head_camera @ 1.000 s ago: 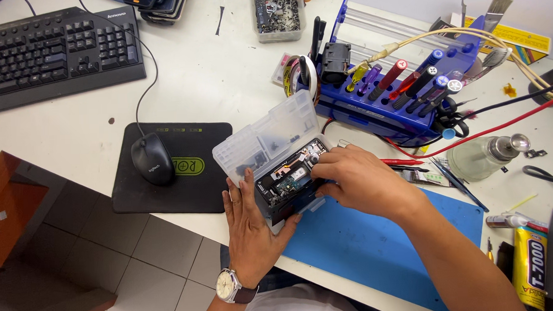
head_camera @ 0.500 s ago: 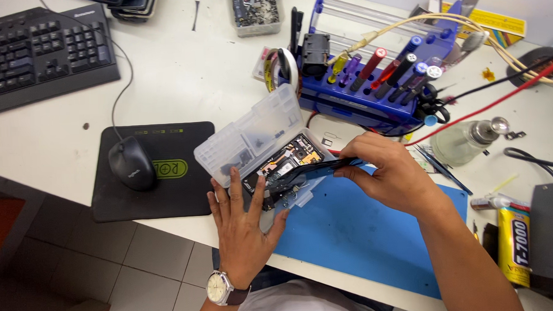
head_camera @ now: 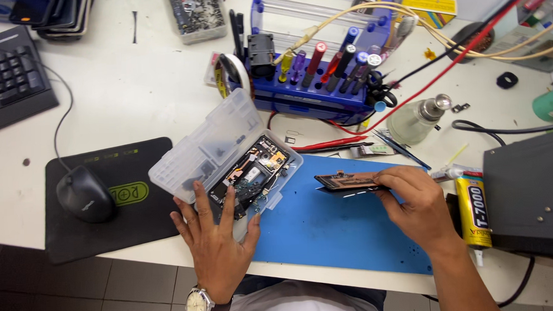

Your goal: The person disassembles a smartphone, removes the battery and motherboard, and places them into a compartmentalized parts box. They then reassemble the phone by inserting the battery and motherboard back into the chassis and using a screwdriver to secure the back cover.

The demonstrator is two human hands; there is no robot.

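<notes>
Left hand [head_camera: 215,237] flat, fingers spread, pressing the opened phone [head_camera: 249,175] that lies in a clear box [head_camera: 206,146] just ahead of it. Right hand [head_camera: 416,203] pinches a thin dark panel [head_camera: 348,182], level above the blue mat [head_camera: 328,224]. Mouse [head_camera: 85,194] left of left hand; glue tube [head_camera: 472,204] just right of right hand; blue tool rack [head_camera: 323,80] beyond both.

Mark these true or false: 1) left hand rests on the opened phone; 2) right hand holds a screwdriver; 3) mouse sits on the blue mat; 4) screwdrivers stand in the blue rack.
1) True: the left hand lies on the opened phone.
2) False: the right hand holds a flat phone panel.
3) False: the mouse sits on the black mouse pad, not the blue mat.
4) True: screwdrivers stand in the blue rack.
</notes>
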